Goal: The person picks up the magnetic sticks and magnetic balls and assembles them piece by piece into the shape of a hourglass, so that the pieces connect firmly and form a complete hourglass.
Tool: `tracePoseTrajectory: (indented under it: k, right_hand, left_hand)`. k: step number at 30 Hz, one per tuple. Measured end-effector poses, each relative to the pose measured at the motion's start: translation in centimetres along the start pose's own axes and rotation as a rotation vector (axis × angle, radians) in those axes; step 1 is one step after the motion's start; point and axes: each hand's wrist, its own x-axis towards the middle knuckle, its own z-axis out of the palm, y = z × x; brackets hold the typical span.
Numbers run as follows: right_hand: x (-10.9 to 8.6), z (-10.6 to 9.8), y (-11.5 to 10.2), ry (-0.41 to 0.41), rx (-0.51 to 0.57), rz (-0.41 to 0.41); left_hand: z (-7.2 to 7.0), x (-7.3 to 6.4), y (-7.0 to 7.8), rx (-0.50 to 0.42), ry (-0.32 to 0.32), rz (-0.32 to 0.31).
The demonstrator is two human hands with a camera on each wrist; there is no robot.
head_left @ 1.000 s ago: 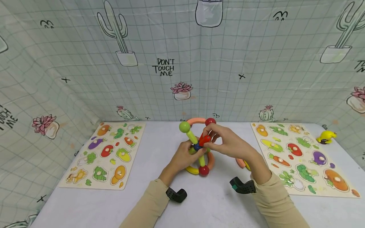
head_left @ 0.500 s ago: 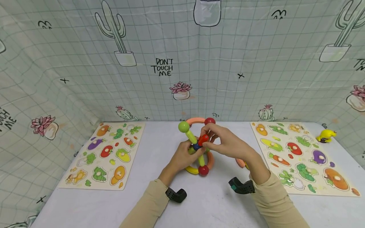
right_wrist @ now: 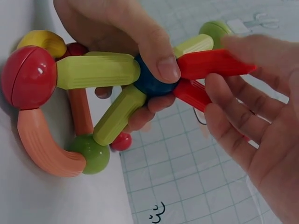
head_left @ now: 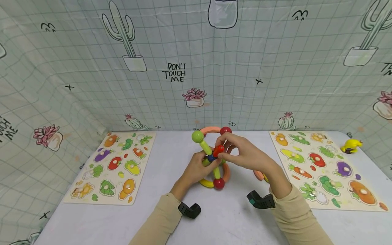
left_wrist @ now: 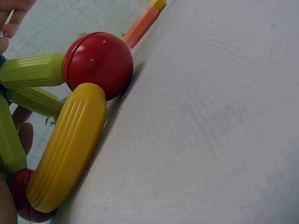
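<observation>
A toy frame of magnetic rods and balls stands at the table's middle. My left hand (head_left: 194,168) holds it at the blue ball (right_wrist: 150,83), thumb in front and fingertips below. From that ball spread light green rods (right_wrist: 98,71) and two red rods. My right hand (head_left: 246,154) pinches the upper red rod (right_wrist: 210,64), whose near end meets the blue ball. The second red rod (right_wrist: 191,94) lies just behind, partly hidden by right fingers. Lower down, a red ball (left_wrist: 100,63), a yellow curved rod (left_wrist: 72,149) and an orange curved rod (right_wrist: 44,144) form the ring-like base.
Vegetable puzzle boards lie on the left (head_left: 111,170) and right (head_left: 324,170). Orange and yellow curved pieces (head_left: 258,175) lie partly under the right forearm. A yellow toy (head_left: 351,146) sits at far right. Behind hangs a grid-patterned cloth (head_left: 232,75).
</observation>
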Motion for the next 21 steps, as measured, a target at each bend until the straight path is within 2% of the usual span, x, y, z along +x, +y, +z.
tracePoseTrajectory:
  k: [4,9,11,13,17,18,21]
  right_hand:
    - [-0.1,-0.1,0.0,0.062,0.02,-0.009]
    - [-0.1,-0.2,0.5,0.224,0.009,-0.073]
    - [0.0,-0.3,0.9,0.296,-0.009,-0.095]
    - [0.2,-0.4,1.2,0.361,-0.028,-0.097]
    - [0.2,-0.5,1.5,0.464,-0.049,-0.048]
    - [0.2,-0.5,1.3,0.482,-0.047,-0.029]
    - [0.2,-0.6,0.7,0.525,-0.008,0.051]
  left_hand:
    - [0.0,0.0,0.0,-0.018,0.001,0.016]
    - [0.0,0.0,0.0,-0.043,-0.018,-0.012]
    - [0.0,0.0,0.3,-0.045,-0.02,-0.034]
    - [-0.3,-0.2,1.3,-0.041,-0.021,-0.044]
    - [-0.9,-0.5,3.3,-0.034,-0.029,-0.035]
    - [-0.9,-0.5,3.3,-0.032,-0.029,-0.031]
    - [-0.4,-0.4,2.1,-0.036,-0.021,-0.033]
